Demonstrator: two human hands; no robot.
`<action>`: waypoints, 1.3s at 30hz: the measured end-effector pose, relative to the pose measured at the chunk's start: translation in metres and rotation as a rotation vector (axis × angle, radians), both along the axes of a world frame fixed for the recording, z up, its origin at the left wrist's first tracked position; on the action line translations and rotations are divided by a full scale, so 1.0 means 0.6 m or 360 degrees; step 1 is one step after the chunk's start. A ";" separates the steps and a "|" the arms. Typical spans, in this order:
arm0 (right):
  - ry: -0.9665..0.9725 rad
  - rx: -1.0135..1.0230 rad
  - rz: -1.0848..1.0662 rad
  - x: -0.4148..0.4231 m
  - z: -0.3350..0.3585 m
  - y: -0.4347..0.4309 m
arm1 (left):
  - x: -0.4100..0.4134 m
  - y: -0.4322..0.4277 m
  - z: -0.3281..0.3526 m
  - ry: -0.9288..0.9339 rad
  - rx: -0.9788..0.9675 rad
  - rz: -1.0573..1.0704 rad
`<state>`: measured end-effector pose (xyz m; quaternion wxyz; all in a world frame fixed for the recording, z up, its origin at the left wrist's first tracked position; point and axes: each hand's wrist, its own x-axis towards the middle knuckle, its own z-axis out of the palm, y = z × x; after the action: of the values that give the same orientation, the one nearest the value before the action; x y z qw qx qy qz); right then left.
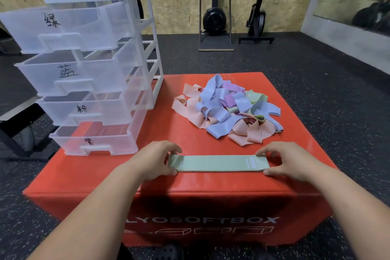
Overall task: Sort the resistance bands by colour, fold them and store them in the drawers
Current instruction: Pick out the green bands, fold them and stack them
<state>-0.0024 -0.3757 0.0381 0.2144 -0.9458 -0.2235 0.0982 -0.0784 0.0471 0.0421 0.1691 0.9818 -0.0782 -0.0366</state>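
A pale green resistance band (pixel 217 163) lies flat and stretched out near the front edge of the red soft box (pixel 190 181). My left hand (pixel 154 158) pinches its left end between thumb and fingers. My right hand (pixel 289 159) pinches its right end the same way. Behind the band, a loose pile of bands (pixel 228 110) in pink, blue, purple and green sits on the box's right half. A clear plastic drawer unit (pixel 88 74) stands on the box's left side, its four labelled drawers pulled open and stepped forward.
Black speckled rubber floor surrounds the box. Upright black gym machines (pixel 215 15) stand against the wooden back wall. A dark metal frame (pixel 14 129) sits on the floor at the left. A mirror lines the right wall.
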 end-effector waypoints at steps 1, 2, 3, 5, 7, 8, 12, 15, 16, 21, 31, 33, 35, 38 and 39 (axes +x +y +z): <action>0.0009 -0.0003 0.0003 0.001 0.001 0.001 | 0.002 0.001 -0.001 0.0004 0.0006 -0.0009; 0.0020 -0.0007 0.0008 0.003 0.001 0.001 | 0.005 0.002 -0.002 0.0007 0.0010 -0.0020; 0.0039 -0.0003 0.0014 0.005 0.001 0.001 | 0.007 0.003 -0.002 0.0007 0.0010 -0.0034; 0.0105 0.0094 -0.0003 0.008 0.006 0.002 | 0.014 0.004 -0.006 -0.0010 -0.0018 -0.0059; 0.0040 0.0179 -0.0040 0.015 0.014 0.007 | 0.024 0.002 -0.010 -0.0057 -0.0062 -0.0053; -0.0076 0.0169 -0.0064 0.023 0.018 0.009 | 0.030 -0.002 -0.011 -0.0093 -0.0074 -0.0042; -0.0430 0.0168 -0.0280 0.070 0.024 0.015 | 0.061 -0.032 -0.015 -0.0307 -0.0073 -0.0038; -0.0528 0.0045 -0.0431 0.104 0.023 0.026 | 0.086 -0.063 -0.017 -0.0422 -0.0067 -0.0058; -0.0517 -0.0010 -0.0462 0.113 0.022 0.033 | 0.095 -0.073 -0.019 -0.0456 -0.0063 -0.0072; -0.0444 -0.0189 -0.0540 0.141 0.012 0.060 | 0.132 -0.110 -0.023 -0.0522 -0.0097 -0.0147; -0.0846 0.0512 -0.0708 0.168 0.063 0.088 | 0.176 -0.136 -0.022 -0.0586 -0.0178 -0.0160; -0.0869 0.0757 -0.0660 0.164 0.096 0.098 | 0.179 -0.138 -0.019 -0.0610 -0.0200 -0.0138; -0.0815 0.0922 -0.0651 0.156 0.116 0.106 | 0.178 -0.138 -0.016 -0.0634 -0.0234 -0.0118; -0.0627 0.1154 -0.0601 0.140 0.127 0.117 | 0.173 -0.139 -0.012 -0.0653 -0.0285 -0.0092; -0.0550 0.1248 -0.0573 0.135 0.129 0.121 | 0.170 -0.139 -0.010 -0.0664 -0.0307 -0.0087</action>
<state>0.0785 -0.3033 0.1157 0.5291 -0.8195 -0.1085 -0.1915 0.0236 -0.0364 0.0364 0.2413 0.9449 -0.1412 0.1703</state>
